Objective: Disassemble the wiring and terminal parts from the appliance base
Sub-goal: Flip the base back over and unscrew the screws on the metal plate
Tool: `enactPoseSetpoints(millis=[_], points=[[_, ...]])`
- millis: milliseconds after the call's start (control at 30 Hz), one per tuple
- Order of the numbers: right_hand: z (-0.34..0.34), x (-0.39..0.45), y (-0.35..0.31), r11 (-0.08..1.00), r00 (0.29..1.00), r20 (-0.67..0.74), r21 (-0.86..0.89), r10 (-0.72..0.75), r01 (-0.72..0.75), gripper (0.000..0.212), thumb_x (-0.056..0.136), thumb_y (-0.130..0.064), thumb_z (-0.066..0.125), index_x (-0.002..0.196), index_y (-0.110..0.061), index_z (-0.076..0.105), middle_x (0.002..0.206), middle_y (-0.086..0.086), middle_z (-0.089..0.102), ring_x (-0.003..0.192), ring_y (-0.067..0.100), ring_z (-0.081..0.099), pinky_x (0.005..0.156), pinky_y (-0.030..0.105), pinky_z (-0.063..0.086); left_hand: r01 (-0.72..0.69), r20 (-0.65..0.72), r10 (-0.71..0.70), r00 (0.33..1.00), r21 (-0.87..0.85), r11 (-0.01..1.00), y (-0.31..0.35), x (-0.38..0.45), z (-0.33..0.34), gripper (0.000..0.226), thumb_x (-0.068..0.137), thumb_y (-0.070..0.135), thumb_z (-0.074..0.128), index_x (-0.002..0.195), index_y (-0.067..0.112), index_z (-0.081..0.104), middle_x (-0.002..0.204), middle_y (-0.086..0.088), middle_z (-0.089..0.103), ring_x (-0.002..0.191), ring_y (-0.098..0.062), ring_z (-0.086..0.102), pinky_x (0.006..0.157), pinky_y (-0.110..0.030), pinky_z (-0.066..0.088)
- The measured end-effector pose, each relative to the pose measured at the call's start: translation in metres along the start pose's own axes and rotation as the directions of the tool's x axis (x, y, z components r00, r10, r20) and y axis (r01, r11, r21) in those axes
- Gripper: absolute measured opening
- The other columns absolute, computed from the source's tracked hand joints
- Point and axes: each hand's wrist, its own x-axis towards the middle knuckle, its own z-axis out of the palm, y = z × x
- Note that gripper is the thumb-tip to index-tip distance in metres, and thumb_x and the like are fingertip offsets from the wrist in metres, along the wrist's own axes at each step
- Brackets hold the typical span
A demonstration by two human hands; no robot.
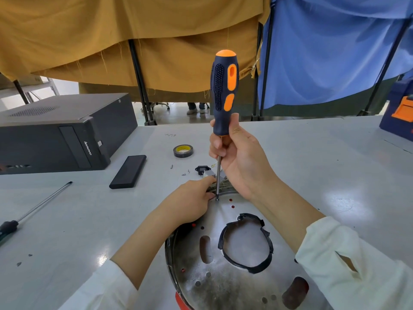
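Pale grey worktable point(312, 164) under draped cloth, mustard curtain point(134, 41) across the upper left, blue curtain point(335, 52) at upper right. At the far left edge, a second screwdriver point(33, 211) lying flat, dark handle toward the lower left corner. Above it, a black desktop computer case point(55, 135) on its side. Just right of that, a flat black rectangular block point(128, 171). Toward centre, a roll of black tape point(183, 151), a few loose screws point(185, 172) and a small black socket part point(202, 169) lying on the table. Lower centre, the round metal appliance base point(223, 276), shiny, with cut-outs and a black-taped ring opening. Left hand point(190, 204) at the base's far rim, fingers curled around a bundle of pale wires point(223, 186), holding them there. Standing upright in mid-frame, a blue-and-orange screwdriver point(223, 90), tip touching a screw on the base near the rim. Right hand point(239, 157) pinching the lower handle and shaft between thumb and fingers. Far right edge, a blue and orange box point(400, 113), partly cut off.
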Motion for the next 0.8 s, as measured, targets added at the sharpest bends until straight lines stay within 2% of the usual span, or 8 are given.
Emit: enactPoseSetpoints(millis=[167, 233, 300, 400, 500, 600, 667, 800], points=[[-0.0026, -0.0011, -0.0032, 1.000, 0.998, 0.058, -0.010, 0.021, -0.020, 0.039, 0.101, -0.041, 0.024, 0.105, -0.014, 0.052, 0.060, -0.003, 0.035, 0.056, 0.011, 0.022, 0.057, 0.024, 0.025, 0.011, 0.007, -0.011, 1.000, 0.016, 1.000, 0.0002, 0.0003, -0.0001, 0.031, 0.100, 0.023, 0.040, 0.131, 0.026, 0.043, 0.115, -0.011, 0.061, 0.101, -0.029, 0.054, 0.088, -0.041, 0.045], [-0.0028, -0.0015, -0.0040, 0.999, 0.997, 0.079, -0.043, 0.006, -0.002, 0.029, 0.096, -0.040, 0.038, 0.112, -0.017, 0.046, 0.062, -0.005, 0.034, 0.057, 0.011, 0.023, 0.058, 0.023, 0.026, 0.013, 0.008, -0.013, 1.000, 0.014, 1.000, 0.0006, 0.0000, -0.0005, 0.032, 0.100, 0.023, 0.039, 0.132, 0.027, 0.043, 0.117, -0.010, 0.060, 0.103, -0.030, 0.054, 0.090, -0.041, 0.045], [-0.0023, -0.0012, -0.0038, 0.998, 0.999, 0.048, -0.057, -0.015, 0.018, 0.025, 0.089, -0.027, 0.053, 0.109, -0.017, 0.042, 0.061, -0.007, 0.038, 0.056, 0.009, 0.026, 0.057, 0.022, 0.028, 0.016, 0.012, -0.016, 1.000, 0.018, 1.000, 0.0011, -0.0001, -0.0012, 0.033, 0.100, 0.023, 0.039, 0.133, 0.027, 0.042, 0.119, -0.010, 0.060, 0.105, -0.030, 0.054, 0.091, -0.042, 0.045], [-0.0013, -0.0016, -0.0014, 0.997, 0.998, 0.046, -0.057, -0.042, 0.044, 0.021, 0.085, -0.022, 0.055, 0.102, -0.017, 0.044, 0.063, -0.003, 0.037, 0.056, 0.011, 0.027, 0.056, 0.021, 0.028, 0.016, 0.016, -0.016, 1.000, 0.022, 1.000, 0.0016, 0.0000, -0.0018, 0.035, 0.100, 0.024, 0.039, 0.134, 0.027, 0.041, 0.119, -0.010, 0.061, 0.104, -0.030, 0.055, 0.091, -0.043, 0.045], [-0.0024, -0.0012, -0.0014, 0.999, 0.999, 0.028, -0.022, -0.042, 0.043, 0.017, 0.084, -0.024, 0.056, 0.098, -0.016, 0.050, 0.067, 0.000, 0.046, 0.060, 0.012, 0.037, 0.061, 0.022, 0.034, 0.016, 0.012, -0.017, 1.000, 0.026, 1.000, 0.0021, -0.0007, -0.0016, 0.035, 0.100, 0.024, 0.040, 0.135, 0.027, 0.041, 0.121, -0.010, 0.060, 0.107, -0.030, 0.055, 0.092, -0.043, 0.045], [-0.0060, 0.0013, -0.0031, 1.000, 1.000, -0.015, 0.011, -0.018, 0.019, 0.024, 0.082, -0.029, 0.054, 0.099, -0.011, 0.057, 0.071, 0.001, 0.057, 0.064, 0.012, 0.052, 0.070, 0.025, 0.045, 0.021, 0.007, -0.021, 1.000, 0.033, 0.999, 0.0020, -0.0017, -0.0014, 0.029, 0.100, 0.024, 0.040, 0.129, 0.025, 0.043, 0.118, -0.011, 0.061, 0.104, -0.030, 0.055, 0.090, -0.040, 0.046], [-0.0065, 0.0019, -0.0046, 1.000, 1.000, -0.009, 0.007, -0.008, 0.008, 0.028, 0.089, -0.030, 0.047, 0.103, -0.008, 0.057, 0.070, 0.000, 0.055, 0.060, 0.011, 0.046, 0.069, 0.025, 0.044, 0.020, 0.005, -0.020, 1.000, 0.037, 0.999, 0.0023, -0.0018, -0.0017, 0.027, 0.100, 0.024, 0.040, 0.127, 0.024, 0.044, 0.116, -0.011, 0.061, 0.101, -0.031, 0.055, 0.088, -0.040, 0.046], [-0.0029, 0.0011, -0.0041, 1.000, 1.000, 0.020, -0.010, -0.003, 0.004, 0.034, 0.100, -0.031, 0.032, 0.109, -0.005, 0.051, 0.064, -0.002, 0.039, 0.058, 0.010, 0.027, 0.058, 0.022, 0.029, 0.023, 0.008, -0.023, 1.000, 0.040, 0.999, 0.0030, -0.0009, -0.0022, 0.030, 0.100, 0.024, 0.039, 0.130, 0.025, 0.043, 0.117, -0.010, 0.061, 0.103, -0.030, 0.055, 0.090, -0.042, 0.046]])
